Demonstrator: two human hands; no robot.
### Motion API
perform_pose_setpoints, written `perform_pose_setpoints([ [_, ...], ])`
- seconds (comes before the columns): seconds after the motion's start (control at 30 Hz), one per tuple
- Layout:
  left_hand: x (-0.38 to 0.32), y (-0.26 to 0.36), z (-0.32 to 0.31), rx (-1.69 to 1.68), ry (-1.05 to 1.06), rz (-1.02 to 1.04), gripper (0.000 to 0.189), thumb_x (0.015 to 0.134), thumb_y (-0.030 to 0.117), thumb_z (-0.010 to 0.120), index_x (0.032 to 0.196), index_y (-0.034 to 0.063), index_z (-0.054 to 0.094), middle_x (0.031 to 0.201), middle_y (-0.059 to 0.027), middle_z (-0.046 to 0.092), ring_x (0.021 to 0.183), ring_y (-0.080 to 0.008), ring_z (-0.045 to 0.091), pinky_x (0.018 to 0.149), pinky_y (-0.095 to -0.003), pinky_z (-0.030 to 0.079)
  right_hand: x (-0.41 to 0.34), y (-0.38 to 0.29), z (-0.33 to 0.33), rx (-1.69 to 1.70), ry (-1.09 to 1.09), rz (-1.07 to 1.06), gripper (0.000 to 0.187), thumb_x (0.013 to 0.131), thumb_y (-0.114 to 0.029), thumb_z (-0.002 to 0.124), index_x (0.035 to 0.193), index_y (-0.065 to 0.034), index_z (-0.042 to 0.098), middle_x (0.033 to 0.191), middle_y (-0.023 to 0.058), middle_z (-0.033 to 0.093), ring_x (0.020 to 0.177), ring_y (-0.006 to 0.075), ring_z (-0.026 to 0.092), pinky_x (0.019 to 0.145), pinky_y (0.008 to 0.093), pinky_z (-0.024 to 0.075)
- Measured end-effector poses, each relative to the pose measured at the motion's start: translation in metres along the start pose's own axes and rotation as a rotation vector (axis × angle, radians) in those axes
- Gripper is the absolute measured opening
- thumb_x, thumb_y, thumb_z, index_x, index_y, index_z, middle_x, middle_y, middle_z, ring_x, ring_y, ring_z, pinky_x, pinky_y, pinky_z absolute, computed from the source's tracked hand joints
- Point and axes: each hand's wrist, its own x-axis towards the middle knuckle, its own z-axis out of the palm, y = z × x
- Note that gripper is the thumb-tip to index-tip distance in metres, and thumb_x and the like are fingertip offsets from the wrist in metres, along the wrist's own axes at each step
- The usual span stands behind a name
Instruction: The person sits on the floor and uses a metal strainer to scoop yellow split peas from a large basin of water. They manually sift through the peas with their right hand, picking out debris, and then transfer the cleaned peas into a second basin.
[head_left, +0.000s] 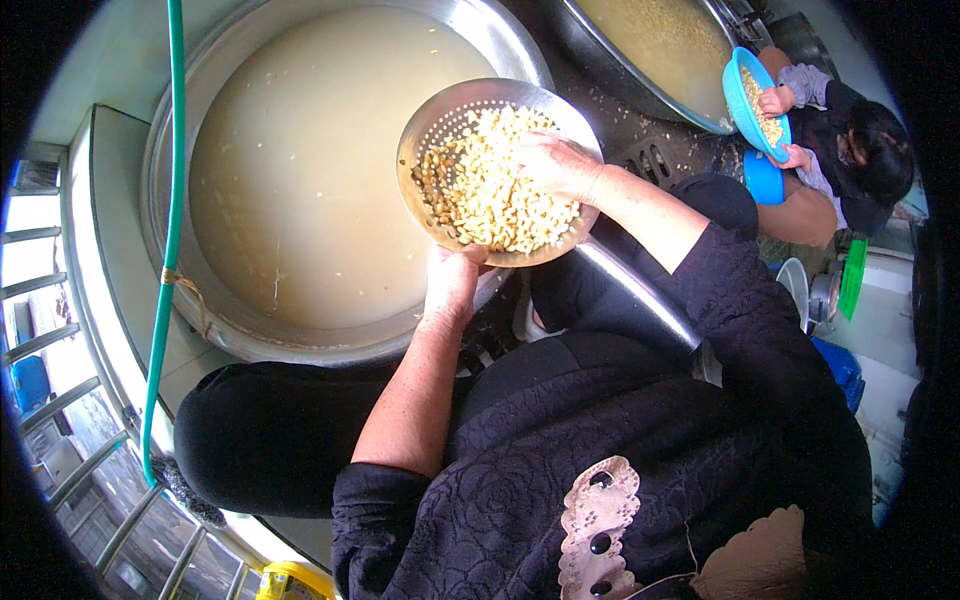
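Observation:
My left hand (454, 281) grips the near rim of a round perforated metal strainer ladle (450, 112), thumb over the edge. A heap of pale yellow beans or kernels (487, 180) lies in its bowl, with darker brown ones along the left side. My right hand (559, 165) rests in the heap, its fingertips partly hidden, so its grip is unclear. From the bowl, the ladle's thick metal handle (645, 300) slants down towards my right side, over my lap. The bowl overlaps the right edge of a wide metal basin (337, 349) full of cloudy water (315, 172) with a few floating bits.
A green hose (174, 135) hangs down at left, near window bars (52, 341). At upper right, another person (862, 150) handles beans in a blue plastic colander (739, 97) beside a second basin (630, 82). A slotted floor drain (649, 161) shows between us.

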Motion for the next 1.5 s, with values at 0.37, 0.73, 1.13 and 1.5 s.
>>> perform_pose_setpoints([
  [0.37,-0.001,0.001,0.001,-0.028,-0.016,0.011,0.054,0.075,-0.009,0.045,0.129,-0.0072,0.041,0.118,-0.0237,0.058,0.102,-0.0328,0.063,0.091,-0.0396,0.054,0.005,-0.005,0.005,-0.293,0.034,-0.184,0.015,0.081,-0.011,0.056,0.093,-0.0094,0.065,0.098,0.0111,0.058,0.098,0.0304,0.057,0.086,0.0417,0.0473],
  [0.73,0.001,0.000,0.001,0.018,-0.037,0.029,0.053,0.078,-0.009,0.045,0.131,-0.0083,0.039,0.119,-0.0260,0.057,0.104,-0.0343,0.062,0.090,-0.0402,0.055,-0.007,0.011,-0.022,0.501,-0.090,0.289,0.009,0.087,-0.009,0.057,0.089,-0.0049,0.064,0.081,0.0050,0.064,0.071,0.0150,0.063,0.067,0.0302,0.0526],
  [1.13,-0.003,0.002,0.002,0.025,-0.039,0.022,0.055,0.078,-0.009,0.042,0.133,-0.0079,0.036,0.120,-0.0252,0.055,0.104,-0.0351,0.062,0.091,-0.0407,0.055,-0.038,-0.005,-0.062,1.060,-0.098,0.493,0.015,0.091,-0.012,0.059,0.097,0.0010,0.062,0.085,0.0094,0.067,0.071,0.0152,0.066,0.063,0.0252,0.0541],
  [1.5,-0.001,-0.001,-0.001,0.030,-0.041,0.013,0.056,0.075,-0.009,0.044,0.131,-0.0085,0.039,0.117,-0.0248,0.057,0.102,-0.0350,0.063,0.088,-0.0405,0.056,-0.081,0.064,-0.096,-0.731,-0.001,0.352,0.016,0.086,-0.017,0.058,0.089,-0.0042,0.067,0.091,0.0135,0.069,0.084,0.0299,0.066,0.075,0.0407,0.0522],
])
